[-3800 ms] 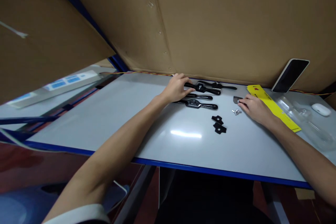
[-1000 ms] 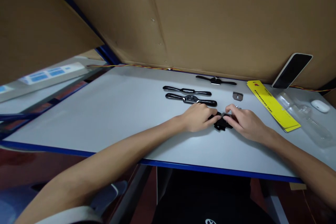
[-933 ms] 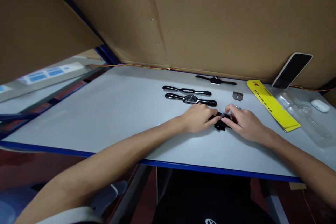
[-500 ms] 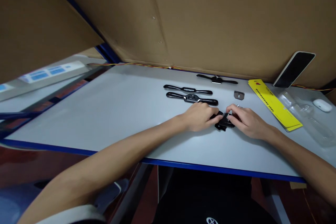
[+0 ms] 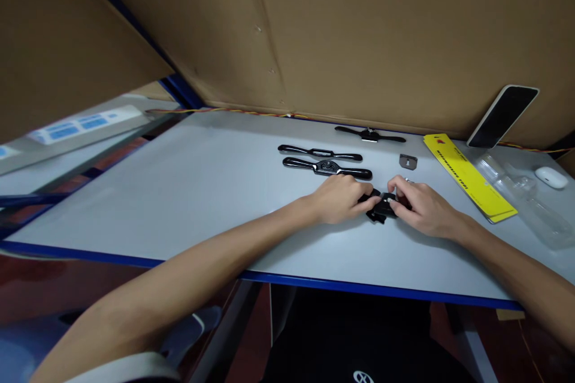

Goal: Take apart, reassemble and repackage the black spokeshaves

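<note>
My left hand (image 5: 344, 198) is closed around the left part of a black spokeshave (image 5: 376, 214), low over the table. My right hand (image 5: 422, 206) grips the same tool from the other side, thumb and fingers bent at its middle. Both hands cover much of the spokeshave, so its handles are mostly hidden. Just behind my left hand lies another black spokeshave (image 5: 327, 167), and past that a slimmer black frame with two handles (image 5: 320, 154). A small grey metal blade (image 5: 408, 161) with a slot lies flat behind my right hand.
A third spokeshave (image 5: 370, 135) lies near the cardboard wall (image 5: 359, 30). To the right are a yellow card (image 5: 471, 179), clear plastic packaging (image 5: 534, 209), a leaning phone (image 5: 502, 116) and a white case (image 5: 551, 177). A power strip (image 5: 85, 125) is at far left.
My right thumb and fingers have shifted slightly over the middle of the spokeshave. My left hand keeps its hold, and the things on the table stay put.
</note>
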Demonstrator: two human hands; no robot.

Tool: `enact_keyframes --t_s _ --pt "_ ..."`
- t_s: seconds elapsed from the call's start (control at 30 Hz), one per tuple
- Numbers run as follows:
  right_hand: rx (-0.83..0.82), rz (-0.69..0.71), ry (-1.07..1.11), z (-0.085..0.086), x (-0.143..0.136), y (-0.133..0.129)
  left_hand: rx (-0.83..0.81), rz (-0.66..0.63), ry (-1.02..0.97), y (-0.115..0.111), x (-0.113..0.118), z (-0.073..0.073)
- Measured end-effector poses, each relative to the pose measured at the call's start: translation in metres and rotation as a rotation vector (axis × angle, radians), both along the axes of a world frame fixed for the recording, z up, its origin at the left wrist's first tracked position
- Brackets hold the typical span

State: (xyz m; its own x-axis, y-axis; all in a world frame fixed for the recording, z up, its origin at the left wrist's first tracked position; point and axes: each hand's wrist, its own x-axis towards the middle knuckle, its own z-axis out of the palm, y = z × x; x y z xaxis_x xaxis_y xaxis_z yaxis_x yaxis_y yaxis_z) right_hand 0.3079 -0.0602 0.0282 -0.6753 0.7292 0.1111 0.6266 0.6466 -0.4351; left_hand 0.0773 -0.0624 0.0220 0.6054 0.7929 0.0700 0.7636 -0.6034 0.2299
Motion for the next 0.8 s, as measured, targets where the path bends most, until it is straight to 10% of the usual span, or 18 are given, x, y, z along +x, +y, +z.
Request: enact_keyframes --t_s 0.8 --pt "-0.041 -0.064 0.021 -0.0012 -0.0028 0.0011 -0.008 0.011 0.044 -0.0001 0.0008 -0.0001"
